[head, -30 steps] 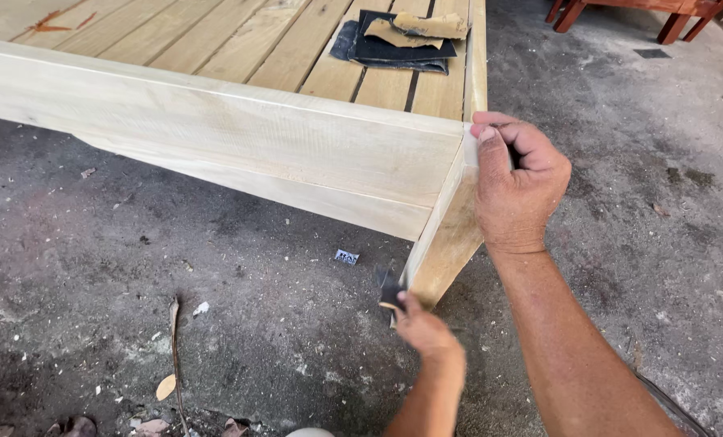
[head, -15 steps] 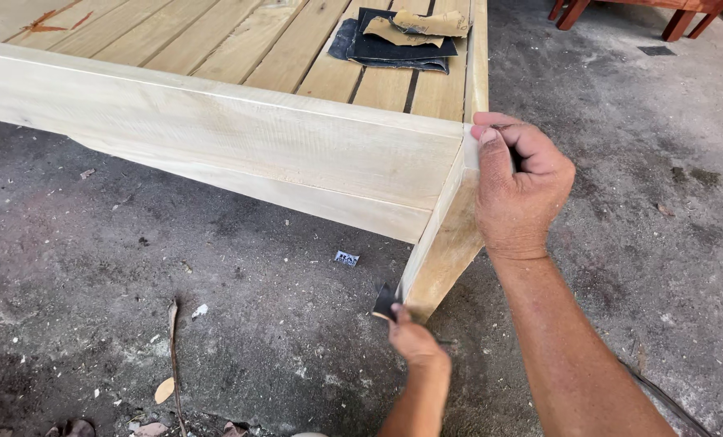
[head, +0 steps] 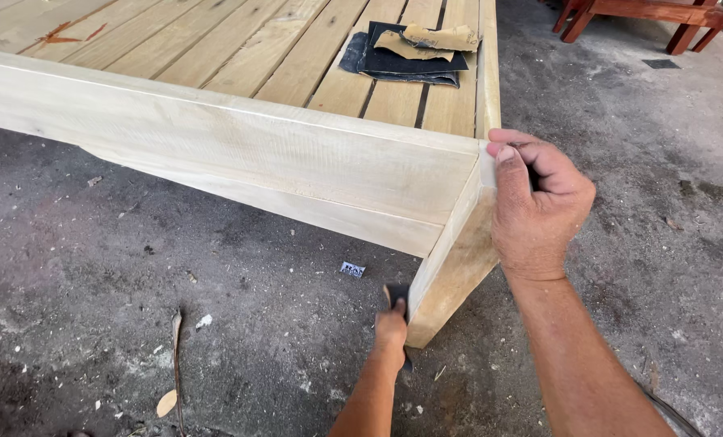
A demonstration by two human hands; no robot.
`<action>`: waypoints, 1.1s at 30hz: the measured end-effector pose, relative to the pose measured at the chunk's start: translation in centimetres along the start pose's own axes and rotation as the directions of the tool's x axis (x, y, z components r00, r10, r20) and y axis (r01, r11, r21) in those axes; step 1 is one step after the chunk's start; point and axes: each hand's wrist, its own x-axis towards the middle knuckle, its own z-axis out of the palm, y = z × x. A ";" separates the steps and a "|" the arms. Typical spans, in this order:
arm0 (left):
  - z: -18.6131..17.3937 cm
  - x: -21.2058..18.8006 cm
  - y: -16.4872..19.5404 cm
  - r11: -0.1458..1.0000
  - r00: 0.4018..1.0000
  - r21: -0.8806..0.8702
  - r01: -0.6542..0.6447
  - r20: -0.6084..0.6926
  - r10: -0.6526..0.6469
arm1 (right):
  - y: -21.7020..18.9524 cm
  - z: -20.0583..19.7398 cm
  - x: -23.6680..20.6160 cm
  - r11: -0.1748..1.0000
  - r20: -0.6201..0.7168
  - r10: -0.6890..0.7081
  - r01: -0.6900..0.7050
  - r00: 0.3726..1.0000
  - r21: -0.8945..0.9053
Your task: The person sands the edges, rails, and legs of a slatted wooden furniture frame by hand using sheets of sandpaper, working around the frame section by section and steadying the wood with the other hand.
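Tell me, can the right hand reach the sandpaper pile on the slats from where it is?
Probably yes. The right hand grips the frame corner, and the sandpaper pile lies on the slats beyond, with nothing between them.

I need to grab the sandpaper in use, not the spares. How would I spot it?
Start at the pale wooden frame and follow its corner leg down. The left hand presses a small dark sheet against the leg; the spare sheets lie on the slats.

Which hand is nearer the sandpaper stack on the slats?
Right. The right hand grips the frame's top corner, just below the sandpaper stack in the view. The left hand is low at the leg, pressing a dark piece against it, clearly farther.
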 end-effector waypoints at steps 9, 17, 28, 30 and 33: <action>0.2 1.7 3.2 0.948 0.901 -0.248 -0.200 0.333 0.278 | -0.3 -0.3 -0.3 1.000 0.001 0.026 -0.026 1.000 0.008; -0.6 1.7 7.3 0.925 0.902 0.317 -0.211 0.428 0.059 | -0.3 -0.4 -0.1 0.999 0.033 -0.020 0.021 0.999 -0.033; -0.6 3.3 5.9 0.781 0.929 0.592 -0.200 0.368 -0.041 | -0.4 -0.5 -0.2 1.000 0.031 -0.009 0.010 0.999 -0.017; -0.6 3.0 6.3 0.727 0.941 0.667 -0.160 0.326 -0.092 | -0.5 -0.5 -0.2 1.000 0.031 0.003 -0.003 1.000 -0.019; 0.0 2.9 8.6 0.723 0.892 0.627 -0.291 0.451 -0.032 | -0.5 -0.5 -0.2 0.998 0.037 -0.022 0.024 0.999 -0.054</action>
